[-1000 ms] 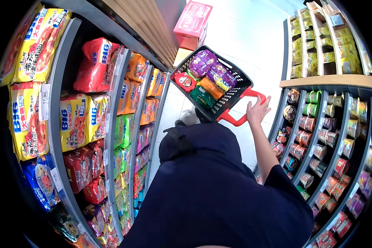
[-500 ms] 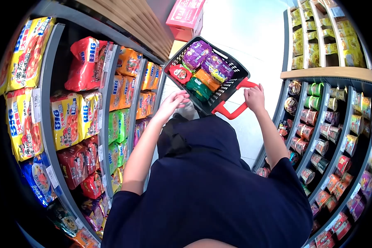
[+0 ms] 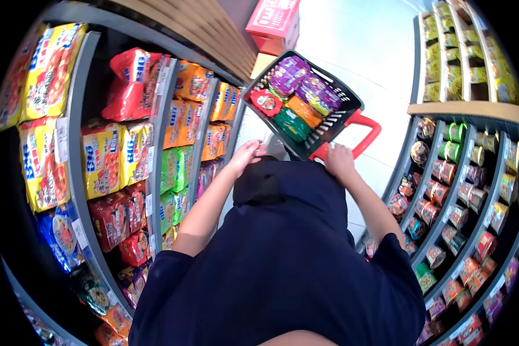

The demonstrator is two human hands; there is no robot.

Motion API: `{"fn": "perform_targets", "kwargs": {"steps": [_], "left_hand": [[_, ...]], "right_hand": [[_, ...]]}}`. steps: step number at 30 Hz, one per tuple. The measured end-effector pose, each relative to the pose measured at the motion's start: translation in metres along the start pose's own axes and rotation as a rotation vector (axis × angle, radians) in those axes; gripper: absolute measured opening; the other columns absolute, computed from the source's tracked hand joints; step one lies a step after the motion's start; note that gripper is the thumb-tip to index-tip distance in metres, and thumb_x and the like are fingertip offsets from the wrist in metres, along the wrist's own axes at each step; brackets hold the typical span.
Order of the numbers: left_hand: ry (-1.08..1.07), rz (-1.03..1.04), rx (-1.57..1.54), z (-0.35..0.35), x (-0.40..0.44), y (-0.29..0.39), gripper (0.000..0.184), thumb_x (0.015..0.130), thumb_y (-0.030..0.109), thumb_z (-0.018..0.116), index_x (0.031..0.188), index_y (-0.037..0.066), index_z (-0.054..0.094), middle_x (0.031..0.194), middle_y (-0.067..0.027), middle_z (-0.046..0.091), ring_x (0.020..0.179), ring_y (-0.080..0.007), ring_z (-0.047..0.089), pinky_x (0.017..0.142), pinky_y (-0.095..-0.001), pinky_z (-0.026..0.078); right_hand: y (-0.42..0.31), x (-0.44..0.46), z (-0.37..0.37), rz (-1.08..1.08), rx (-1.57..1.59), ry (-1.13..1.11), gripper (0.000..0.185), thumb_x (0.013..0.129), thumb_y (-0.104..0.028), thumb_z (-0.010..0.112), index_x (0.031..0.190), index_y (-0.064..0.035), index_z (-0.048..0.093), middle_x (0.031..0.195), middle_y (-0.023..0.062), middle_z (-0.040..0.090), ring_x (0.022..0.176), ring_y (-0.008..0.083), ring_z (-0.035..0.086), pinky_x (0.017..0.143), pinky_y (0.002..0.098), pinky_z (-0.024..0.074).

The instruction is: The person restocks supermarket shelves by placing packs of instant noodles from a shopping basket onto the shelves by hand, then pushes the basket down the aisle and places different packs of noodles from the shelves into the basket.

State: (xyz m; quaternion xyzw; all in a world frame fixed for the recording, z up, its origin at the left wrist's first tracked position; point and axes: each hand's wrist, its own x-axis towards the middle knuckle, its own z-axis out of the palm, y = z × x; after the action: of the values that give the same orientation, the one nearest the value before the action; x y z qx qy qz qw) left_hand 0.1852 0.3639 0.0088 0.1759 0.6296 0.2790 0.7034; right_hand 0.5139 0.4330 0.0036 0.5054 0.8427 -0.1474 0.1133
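Observation:
A black shopping basket (image 3: 323,134) with perforated sides is in front of me, and several bagged packets lie in it. Among them are purple packets (image 3: 290,75), an orange one (image 3: 304,111), a green one (image 3: 292,124) and a red one (image 3: 266,102). My right hand (image 3: 339,160) has its fingers curled over the near side of the basket's red handle (image 3: 369,134). To the left, my left hand (image 3: 249,155) is held beside the basket's near side, fingers loosely stretched and holding nothing.
Shelves of bagged noodle packs (image 3: 101,158) line my left side. On the right stand racks of cup noodles (image 3: 438,193), below a wooden ledge (image 3: 467,109) and yellow packets (image 3: 452,75). A red-and-white carton (image 3: 274,26) sits ahead on the pale tiled floor (image 3: 357,55).
My right hand has slid along the red handle, toward me and to the left. My left hand has dropped slightly lower. The whole view has shifted a little.

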Motion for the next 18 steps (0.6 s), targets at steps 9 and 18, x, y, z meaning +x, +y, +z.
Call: {"fn": "perform_targets", "kwargs": {"steps": [9, 18], "left_hand": [[0.365, -0.151, 0.127, -0.113, -0.022, -0.116, 0.035, 0.096, 0.028, 0.047, 0.126, 0.011, 0.05, 0.118, -0.006, 0.063, 0.105, -0.0205, 0.063, 0.081, -0.0386, 0.049], [0.462, -0.159, 0.288, -0.12, -0.04, -0.165, 0.031, 0.097, 0.031, 0.052, 0.118, 0.007, 0.057, 0.11, -0.0053, 0.066, 0.102, -0.0163, 0.062, 0.083, -0.0329, 0.047]], "right_hand": [[0.049, 0.007, -0.01, -0.076, -0.151, -0.321, 0.024, 0.085, -0.025, 0.055, 0.086, -0.004, 0.066, 0.077, 0.0136, 0.069, 0.075, 0.0301, 0.068, 0.068, 0.0403, 0.0532], [0.052, 0.017, -0.027, -0.079, -0.147, -0.346, 0.039, 0.091, -0.036, 0.051, 0.078, -0.0033, 0.068, 0.076, 0.0144, 0.069, 0.073, 0.0292, 0.069, 0.066, 0.0395, 0.0539]]}}
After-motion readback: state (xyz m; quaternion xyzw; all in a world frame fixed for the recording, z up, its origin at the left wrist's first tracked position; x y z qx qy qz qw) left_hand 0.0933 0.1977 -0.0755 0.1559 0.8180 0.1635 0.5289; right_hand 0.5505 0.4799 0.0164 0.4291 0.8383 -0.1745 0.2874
